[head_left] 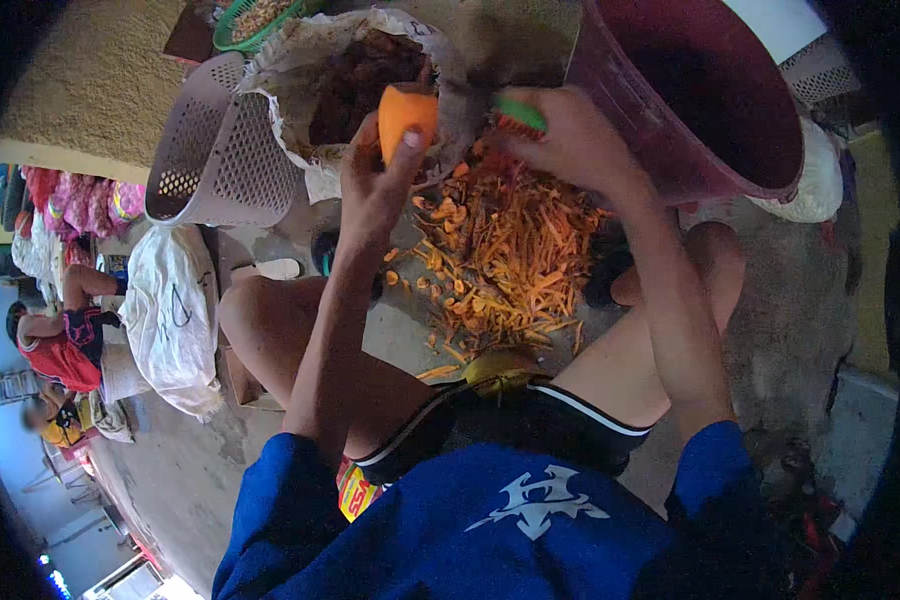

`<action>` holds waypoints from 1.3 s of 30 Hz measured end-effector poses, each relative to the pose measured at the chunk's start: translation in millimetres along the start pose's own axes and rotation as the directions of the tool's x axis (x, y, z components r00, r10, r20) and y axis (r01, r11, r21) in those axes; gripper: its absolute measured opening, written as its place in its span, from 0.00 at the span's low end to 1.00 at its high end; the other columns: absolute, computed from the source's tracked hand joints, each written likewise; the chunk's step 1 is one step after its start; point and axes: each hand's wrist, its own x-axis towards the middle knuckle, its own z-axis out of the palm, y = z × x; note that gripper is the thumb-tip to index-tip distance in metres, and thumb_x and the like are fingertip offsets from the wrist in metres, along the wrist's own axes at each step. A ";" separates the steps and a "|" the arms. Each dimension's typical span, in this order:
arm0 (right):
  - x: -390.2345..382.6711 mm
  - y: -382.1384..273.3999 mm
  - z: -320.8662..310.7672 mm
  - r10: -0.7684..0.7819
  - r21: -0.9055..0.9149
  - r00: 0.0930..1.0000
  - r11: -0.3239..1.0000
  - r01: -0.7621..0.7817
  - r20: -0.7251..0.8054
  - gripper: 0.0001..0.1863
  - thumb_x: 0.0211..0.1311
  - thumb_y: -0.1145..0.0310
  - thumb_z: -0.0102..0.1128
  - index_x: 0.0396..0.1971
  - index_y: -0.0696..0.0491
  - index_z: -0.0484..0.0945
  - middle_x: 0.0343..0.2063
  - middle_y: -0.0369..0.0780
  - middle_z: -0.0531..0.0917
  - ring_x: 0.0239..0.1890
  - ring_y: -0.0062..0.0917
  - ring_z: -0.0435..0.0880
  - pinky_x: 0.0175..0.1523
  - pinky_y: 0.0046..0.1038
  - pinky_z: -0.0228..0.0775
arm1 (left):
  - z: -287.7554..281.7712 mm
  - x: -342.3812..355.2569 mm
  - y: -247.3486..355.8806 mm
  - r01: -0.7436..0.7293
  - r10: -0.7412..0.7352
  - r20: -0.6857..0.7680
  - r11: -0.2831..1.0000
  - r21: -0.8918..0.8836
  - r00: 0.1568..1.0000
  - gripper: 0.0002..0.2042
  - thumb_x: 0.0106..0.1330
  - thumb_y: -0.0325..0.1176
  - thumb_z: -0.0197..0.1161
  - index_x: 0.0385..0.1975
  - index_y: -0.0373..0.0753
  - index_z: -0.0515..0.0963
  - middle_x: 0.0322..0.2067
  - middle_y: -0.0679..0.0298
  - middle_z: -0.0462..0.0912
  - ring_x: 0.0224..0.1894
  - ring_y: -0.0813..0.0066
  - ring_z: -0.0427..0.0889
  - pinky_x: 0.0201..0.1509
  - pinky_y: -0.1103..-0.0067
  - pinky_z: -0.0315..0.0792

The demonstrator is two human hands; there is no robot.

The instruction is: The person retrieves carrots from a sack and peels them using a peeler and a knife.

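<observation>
My left hand is closed around a thick peeled carrot, its bright orange cut end pointing up and away. To its right, my right hand grips a green-handled peeler; hand and tool are smeared by motion, and the blade does not show clearly. Peeler and carrot are apart. Beneath both hands, a heap of orange peelings and round carrot ends lies on the floor between my legs. Beyond the carrot stands an open white sack with dark brown contents.
A big maroon tub stands at the far right, a perforated grey-beige basket at the left. A full white sack leans nearer on the left. Behind are a green basket and two seated people. Pink bags line the wall.
</observation>
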 end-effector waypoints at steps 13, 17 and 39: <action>-5.7 -18.8 18.9 -0.062 -0.012 0.997 0.998 0.063 0.043 0.19 0.54 0.59 0.68 0.45 0.49 0.82 0.36 0.49 0.85 0.42 0.46 0.83 0.51 0.46 0.76 | 3.5 -3.2 -6.0 -0.134 0.141 -0.024 0.973 0.186 0.990 0.17 0.62 0.35 0.71 0.44 0.30 0.79 0.37 0.65 0.83 0.37 0.82 0.78 0.43 0.81 0.73; -8.0 -17.5 22.6 -0.038 -0.043 0.999 0.998 0.038 0.010 0.18 0.55 0.60 0.67 0.45 0.48 0.82 0.36 0.49 0.85 0.42 0.46 0.83 0.52 0.46 0.76 | 3.9 -7.6 6.4 -0.087 0.084 0.033 0.989 0.120 0.996 0.17 0.63 0.37 0.71 0.44 0.30 0.79 0.36 0.65 0.82 0.37 0.82 0.78 0.42 0.82 0.73; -6.7 32.8 16.6 0.408 -0.385 0.721 0.899 -0.210 0.560 0.31 0.55 0.47 0.69 0.46 0.61 0.78 0.41 0.49 0.83 0.44 0.39 0.84 0.49 0.40 0.76 | -50.2 28.1 29.9 -0.102 0.140 0.658 0.990 -0.096 0.740 0.40 0.37 0.50 0.85 0.49 0.32 0.77 0.44 0.56 0.82 0.47 0.66 0.82 0.49 0.72 0.79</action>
